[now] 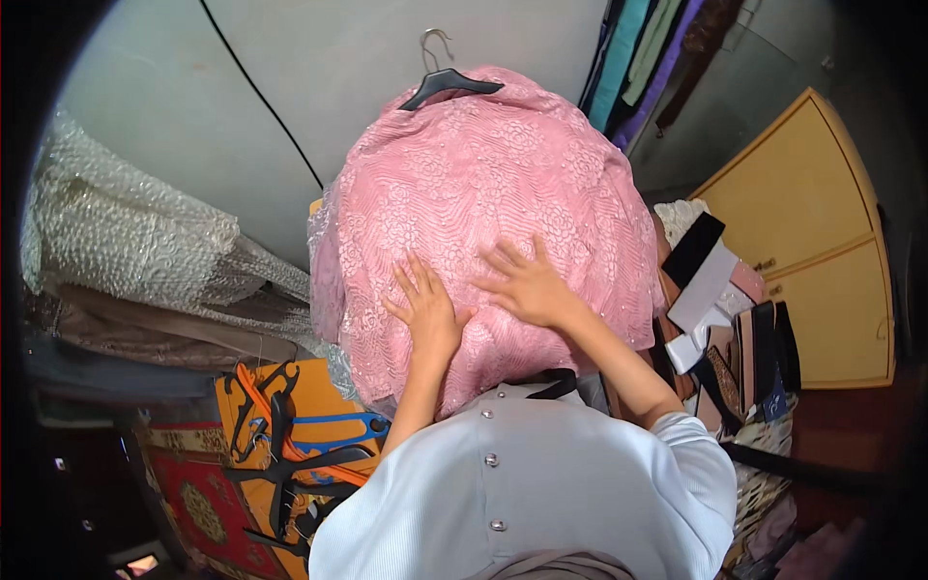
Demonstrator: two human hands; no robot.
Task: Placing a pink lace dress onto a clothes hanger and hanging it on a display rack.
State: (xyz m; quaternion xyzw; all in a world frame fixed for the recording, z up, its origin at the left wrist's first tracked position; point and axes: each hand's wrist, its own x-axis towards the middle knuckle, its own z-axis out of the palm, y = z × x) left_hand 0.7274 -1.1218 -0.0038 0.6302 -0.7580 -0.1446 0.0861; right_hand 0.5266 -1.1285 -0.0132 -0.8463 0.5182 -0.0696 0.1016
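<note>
Pink lace fabric point(493, 181) with pale flower patterns and small shiny beads lies spread out in front of me. My left hand point(429, 308) rests on its lower left part, fingers apart. To the right of it, my right hand point(528, 284) is spread over the middle of the fabric, also holding nothing. A black clothes hanger point(453, 81) with a metal hook lies at the fabric's far edge. What lies under the fabric is mostly hidden; some greyish lace shows at its left side.
At left are white beaded garments point(138, 232) and several hangers point(279, 464) on an orange surface. Folded textiles point(725, 319) are piled at right, by a yellow wooden cabinet point(819, 239). Coloured cloths point(638, 65) hang at the far right, beside a pale wall point(319, 80).
</note>
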